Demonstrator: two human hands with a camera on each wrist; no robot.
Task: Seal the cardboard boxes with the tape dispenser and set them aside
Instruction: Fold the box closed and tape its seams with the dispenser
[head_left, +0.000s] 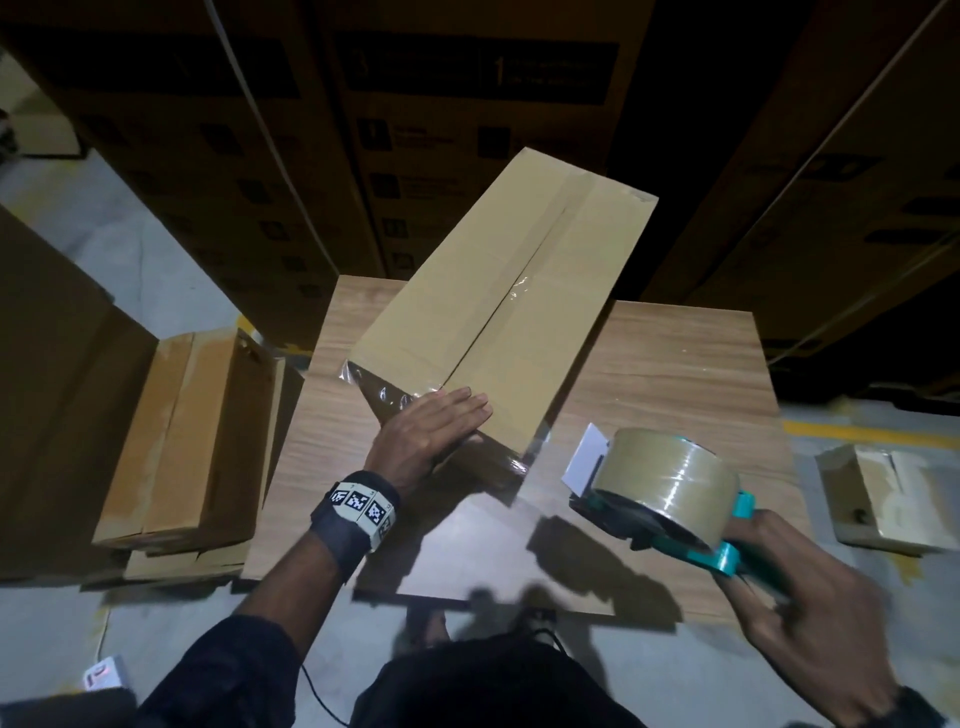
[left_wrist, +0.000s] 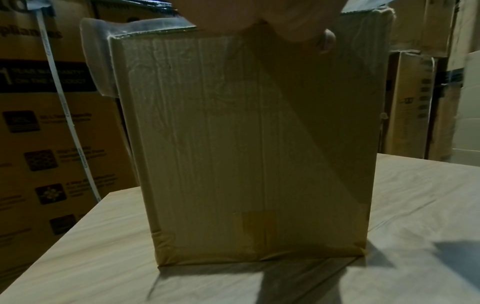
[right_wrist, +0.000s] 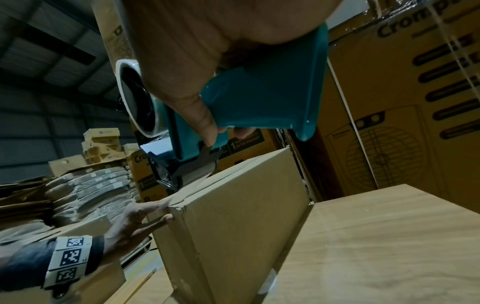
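My left hand (head_left: 434, 434) lies flat on the near end of the cardboard box (head_left: 498, 291), fingers straight across its top and thumb down the end face, so this grip is wide and only presses. The box stands on the desk (head_left: 675, 374) and runs from about the middle of the desk out past its far edge, angled toward the far right. Clear tape (head_left: 519, 296) covers the centre seam on top, and loose tape ends stick out at the near corners of the box.

My right hand (head_left: 810, 618) is wrapped around the handle of the teal tape dispenser (head_left: 670, 499), a firm closed grip. The dispenser hangs above the near right part of the desk, just beside the box's near right corner, carrying a fat brown roll.

On the floor left of the desk sits a stack of flattened cartons (head_left: 192, 441); a small box (head_left: 883, 499) lies on the floor to the right.
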